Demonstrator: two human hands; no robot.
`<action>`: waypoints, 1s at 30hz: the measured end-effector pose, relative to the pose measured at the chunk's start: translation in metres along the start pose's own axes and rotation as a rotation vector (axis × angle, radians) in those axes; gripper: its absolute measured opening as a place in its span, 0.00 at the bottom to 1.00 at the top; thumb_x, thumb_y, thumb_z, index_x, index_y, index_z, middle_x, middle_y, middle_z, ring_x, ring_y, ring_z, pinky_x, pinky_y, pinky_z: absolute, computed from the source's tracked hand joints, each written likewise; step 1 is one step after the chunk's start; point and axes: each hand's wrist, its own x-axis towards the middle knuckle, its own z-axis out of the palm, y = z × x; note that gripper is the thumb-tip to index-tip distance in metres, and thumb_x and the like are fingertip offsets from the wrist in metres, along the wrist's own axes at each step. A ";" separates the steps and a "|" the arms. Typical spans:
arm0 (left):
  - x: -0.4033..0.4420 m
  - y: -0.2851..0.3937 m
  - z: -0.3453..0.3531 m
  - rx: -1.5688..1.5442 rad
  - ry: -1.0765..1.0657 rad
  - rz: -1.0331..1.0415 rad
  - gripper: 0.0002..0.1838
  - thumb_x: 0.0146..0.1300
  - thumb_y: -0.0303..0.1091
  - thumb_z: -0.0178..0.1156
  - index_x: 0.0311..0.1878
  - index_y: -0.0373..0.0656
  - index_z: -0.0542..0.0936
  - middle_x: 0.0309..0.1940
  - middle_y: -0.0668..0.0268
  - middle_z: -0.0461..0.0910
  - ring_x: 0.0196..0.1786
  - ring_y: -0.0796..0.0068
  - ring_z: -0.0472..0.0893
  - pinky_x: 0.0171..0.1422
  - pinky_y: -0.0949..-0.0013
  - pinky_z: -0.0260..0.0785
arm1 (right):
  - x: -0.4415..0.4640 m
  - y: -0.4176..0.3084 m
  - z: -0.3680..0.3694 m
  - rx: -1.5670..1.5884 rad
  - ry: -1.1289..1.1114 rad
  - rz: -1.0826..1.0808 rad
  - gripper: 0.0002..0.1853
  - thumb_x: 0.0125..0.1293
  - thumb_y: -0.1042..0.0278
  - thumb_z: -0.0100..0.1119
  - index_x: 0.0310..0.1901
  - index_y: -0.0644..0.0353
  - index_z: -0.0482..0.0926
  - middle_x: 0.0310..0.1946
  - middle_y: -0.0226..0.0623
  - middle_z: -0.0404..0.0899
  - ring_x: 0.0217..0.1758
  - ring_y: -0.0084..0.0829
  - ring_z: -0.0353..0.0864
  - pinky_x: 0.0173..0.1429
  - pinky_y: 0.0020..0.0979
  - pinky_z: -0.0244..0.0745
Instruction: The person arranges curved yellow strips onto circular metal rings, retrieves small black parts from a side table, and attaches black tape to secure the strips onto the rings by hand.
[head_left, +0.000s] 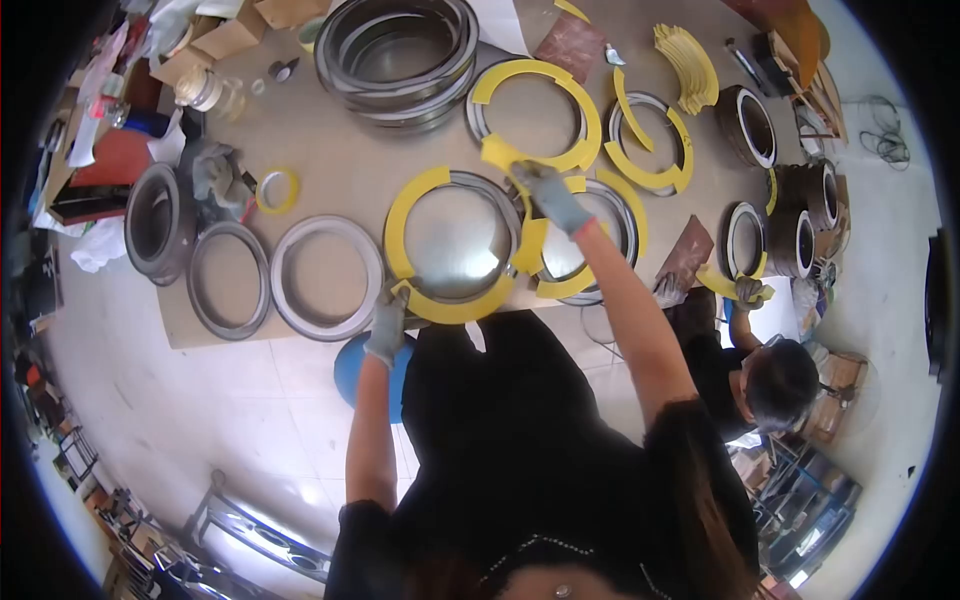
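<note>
A metal ring (484, 187) lies at the table's front edge, with curved yellow pieces (447, 306) covering its left and lower rim. My left hand (385, 325), in a grey glove, grips this ring's lower-left edge. My right hand (553, 195), also gloved, is closed on a yellow curved piece (505, 155) above the ring's upper right side; its fingertips are partly hidden. Just under that hand, another ring (632, 222) carries yellow segments. Farther back lie two more partly covered rings, a large ring (590, 125) and a smaller ring (685, 150).
Bare rings (327, 222) lie to the left, beside a tape roll (277, 190). Stacked large rings (395, 60) stand at the back. A fanned yellow pile (686, 68) lies back right. At right, a co-worker (778, 385) holds a yellow piece over the table (290, 130).
</note>
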 end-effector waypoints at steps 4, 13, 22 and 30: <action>-0.008 0.015 0.005 0.262 0.120 0.162 0.22 0.74 0.33 0.53 0.69 0.47 0.67 0.52 0.62 0.77 0.41 0.68 0.84 0.36 0.66 0.83 | 0.014 0.004 0.034 -0.246 -0.020 0.083 0.31 0.67 0.41 0.62 0.56 0.64 0.80 0.45 0.44 0.84 0.44 0.32 0.83 0.49 0.29 0.79; -0.049 0.025 0.067 1.242 0.322 0.625 0.41 0.54 0.30 0.66 0.73 0.45 0.64 0.68 0.53 0.68 0.67 0.50 0.69 0.71 0.50 0.62 | -0.021 0.015 -0.021 -0.656 0.354 -0.539 0.24 0.61 0.62 0.63 0.58 0.60 0.76 0.53 0.50 0.77 0.57 0.52 0.76 0.61 0.48 0.70; -0.019 -0.001 0.082 1.883 -0.237 0.622 0.31 0.49 0.42 0.72 0.58 0.49 0.77 0.53 0.63 0.80 0.60 0.57 0.75 0.69 0.49 0.61 | 0.048 0.027 -0.222 -0.803 0.746 -0.121 0.26 0.60 0.63 0.60 0.62 0.57 0.72 0.58 0.49 0.75 0.54 0.52 0.80 0.58 0.49 0.75; -0.044 0.037 0.133 1.882 -0.175 0.756 0.23 0.54 0.34 0.66 0.55 0.49 0.78 0.52 0.62 0.80 0.60 0.59 0.75 0.72 0.46 0.59 | 0.083 0.033 -0.259 -0.930 0.601 -0.128 0.19 0.59 0.60 0.62 0.51 0.56 0.78 0.46 0.43 0.81 0.49 0.46 0.83 0.54 0.46 0.77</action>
